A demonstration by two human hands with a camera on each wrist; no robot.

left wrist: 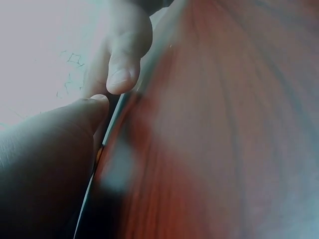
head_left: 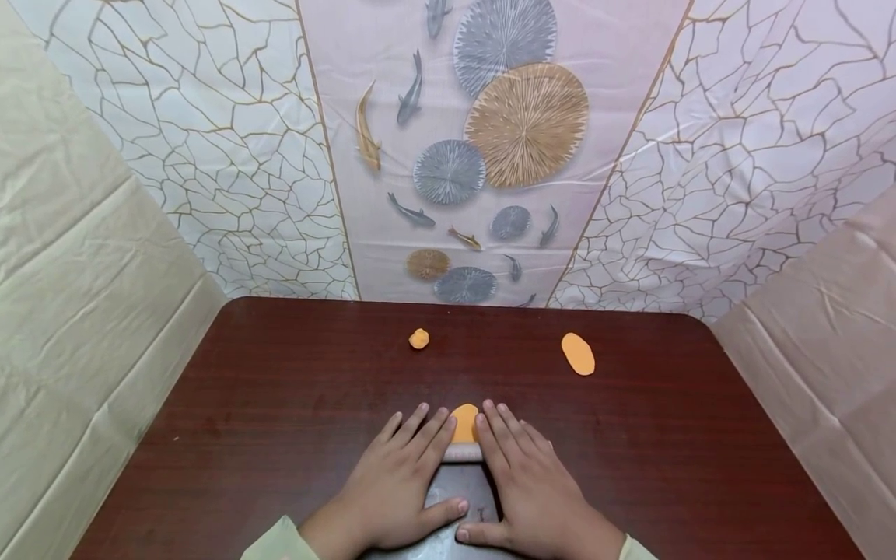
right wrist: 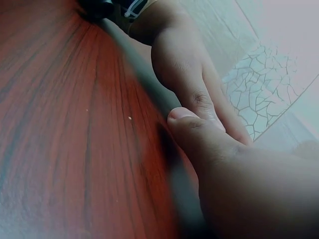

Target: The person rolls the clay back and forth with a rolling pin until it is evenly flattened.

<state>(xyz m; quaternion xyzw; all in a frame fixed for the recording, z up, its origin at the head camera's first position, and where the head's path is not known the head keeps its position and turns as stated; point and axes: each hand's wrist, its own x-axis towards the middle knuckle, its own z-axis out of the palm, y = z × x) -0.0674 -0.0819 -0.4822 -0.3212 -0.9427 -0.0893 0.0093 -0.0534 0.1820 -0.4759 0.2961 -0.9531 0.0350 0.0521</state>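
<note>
A whitish roller (head_left: 462,453) with faint pinkish markings lies crosswise near the table's front, both its ends covered by the hands. Beyond it shows a flat orange piece of dough or clay (head_left: 465,424), part of it hidden. My left hand (head_left: 402,478) rests over the roller's left part, palm down with straight fingers pointing forward. Over the right part lies my right hand (head_left: 528,478), its fingers also straight and beside the orange piece. Under them is a grey, shiny board (head_left: 458,486). The thumbs point toward each other; both wrist views show the hands from the side.
On the dark red wooden table (head_left: 301,373), a small orange lump (head_left: 418,338) sits at the back middle. A flat orange oval (head_left: 578,355) lies at the back right. Patterned sheeting (head_left: 266,140) hangs behind the table, with beige cloth (head_left: 77,311) at the sides.
</note>
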